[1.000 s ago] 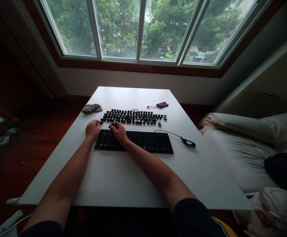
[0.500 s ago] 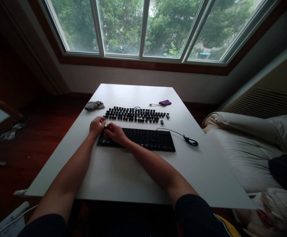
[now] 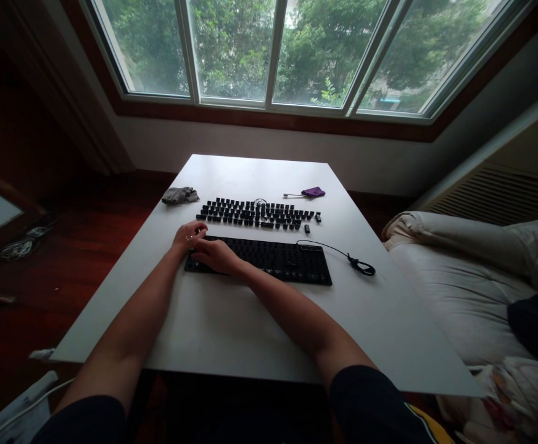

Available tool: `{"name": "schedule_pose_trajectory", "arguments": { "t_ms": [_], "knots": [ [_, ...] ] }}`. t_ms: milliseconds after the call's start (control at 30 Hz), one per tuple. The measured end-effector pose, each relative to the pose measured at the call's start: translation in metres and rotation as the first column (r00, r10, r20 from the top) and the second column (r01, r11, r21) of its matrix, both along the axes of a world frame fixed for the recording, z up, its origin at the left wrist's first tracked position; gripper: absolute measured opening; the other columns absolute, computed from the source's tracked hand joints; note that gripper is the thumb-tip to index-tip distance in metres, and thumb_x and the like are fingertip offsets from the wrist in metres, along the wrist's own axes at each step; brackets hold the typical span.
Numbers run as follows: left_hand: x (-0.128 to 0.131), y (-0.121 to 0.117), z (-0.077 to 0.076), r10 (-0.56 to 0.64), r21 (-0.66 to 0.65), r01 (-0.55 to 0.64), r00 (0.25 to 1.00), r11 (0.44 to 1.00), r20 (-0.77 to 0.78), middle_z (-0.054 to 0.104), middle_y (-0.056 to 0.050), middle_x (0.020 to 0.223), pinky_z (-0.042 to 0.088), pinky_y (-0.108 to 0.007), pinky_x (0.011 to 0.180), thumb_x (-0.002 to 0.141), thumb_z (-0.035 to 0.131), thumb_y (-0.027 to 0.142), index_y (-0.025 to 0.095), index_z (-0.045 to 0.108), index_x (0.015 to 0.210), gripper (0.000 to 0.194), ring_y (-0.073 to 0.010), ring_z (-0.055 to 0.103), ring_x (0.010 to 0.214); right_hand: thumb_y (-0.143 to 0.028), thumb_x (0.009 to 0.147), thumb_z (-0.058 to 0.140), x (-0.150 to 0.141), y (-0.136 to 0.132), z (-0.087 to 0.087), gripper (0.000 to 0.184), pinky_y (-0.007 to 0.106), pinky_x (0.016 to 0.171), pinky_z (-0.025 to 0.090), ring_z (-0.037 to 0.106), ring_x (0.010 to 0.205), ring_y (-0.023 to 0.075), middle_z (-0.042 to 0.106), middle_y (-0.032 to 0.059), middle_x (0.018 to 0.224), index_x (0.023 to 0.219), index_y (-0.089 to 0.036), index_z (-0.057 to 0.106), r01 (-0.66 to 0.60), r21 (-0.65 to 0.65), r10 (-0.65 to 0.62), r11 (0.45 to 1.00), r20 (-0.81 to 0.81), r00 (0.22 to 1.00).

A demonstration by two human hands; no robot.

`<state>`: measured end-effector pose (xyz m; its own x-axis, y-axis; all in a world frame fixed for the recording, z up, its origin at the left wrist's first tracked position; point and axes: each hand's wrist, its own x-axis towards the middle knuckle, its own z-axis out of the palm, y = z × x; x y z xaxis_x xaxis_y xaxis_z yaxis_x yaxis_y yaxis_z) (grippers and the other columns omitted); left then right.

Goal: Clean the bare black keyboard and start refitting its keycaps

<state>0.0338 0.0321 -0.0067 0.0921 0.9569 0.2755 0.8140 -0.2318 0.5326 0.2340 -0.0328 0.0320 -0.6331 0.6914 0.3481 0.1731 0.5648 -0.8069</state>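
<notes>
A black keyboard point(image 3: 273, 259) lies flat on the white table point(image 3: 232, 333), its key sockets largely bare of caps. Over its upper left corner my left hand point(image 3: 188, 237) has its fingers curled together. Small pale glints show at those fingers, but what they belong to is too small to name. My right hand point(image 3: 218, 254) rests across the keyboard's left end, fingers bent and close against the left hand. Whatever the right fingers pinch is hidden. Just beyond the keyboard stand rows of loose black keycaps point(image 3: 250, 213).
A grey crumpled cloth point(image 3: 180, 195) lies at the table's far left. Toward the far right are a purple cloth pouch point(image 3: 314, 192) and a thin stick with a pale tip point(image 3: 292, 195). A coiled black cable point(image 3: 362, 266) sits right of the keyboard. A sofa point(image 3: 454, 277) flanks the table.
Both hands have drawn closer together, the left shifting slightly right and toward the right hand. The thin pale item seen between the fingers earlier is now mostly hidden. The view has shifted slightly.
</notes>
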Motion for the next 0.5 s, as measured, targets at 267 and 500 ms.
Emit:
{"name": "schedule_pose_trajectory", "arguments": {
  "t_ms": [267,500],
  "knots": [
    [0.0005,0.0011,-0.0026,0.014,0.017,-0.013,0.999,1.000,-0.041,0.074,-0.003,0.092,0.048,-0.033,0.077,0.085,0.057,0.039,0.026,0.075,0.097,0.026,-0.0207,0.061,0.075,-0.028,0.090,0.064,0.0046,-0.0015,0.0005,0.008,0.023,0.071,0.041,0.058,0.070,0.0144,0.067,-0.0004,0.083,0.084,-0.023,0.062,-0.077,0.217,0.062,0.973,0.075,0.995],
    [0.0004,0.0012,-0.0008,0.001,-0.010,-0.001,1.000,1.000,-0.014,0.075,-0.003,0.091,0.048,-0.033,0.075,0.083,0.058,0.037,0.026,0.076,0.096,0.025,-0.0211,0.062,0.075,-0.031,0.092,0.062,0.0068,0.0021,-0.0012,0.009,0.023,0.071,0.043,0.055,0.064,0.0130,0.064,-0.0020,0.078,0.093,-0.024,0.068,-0.029,0.140,0.026,0.990,0.023,0.999]
  ]
}}
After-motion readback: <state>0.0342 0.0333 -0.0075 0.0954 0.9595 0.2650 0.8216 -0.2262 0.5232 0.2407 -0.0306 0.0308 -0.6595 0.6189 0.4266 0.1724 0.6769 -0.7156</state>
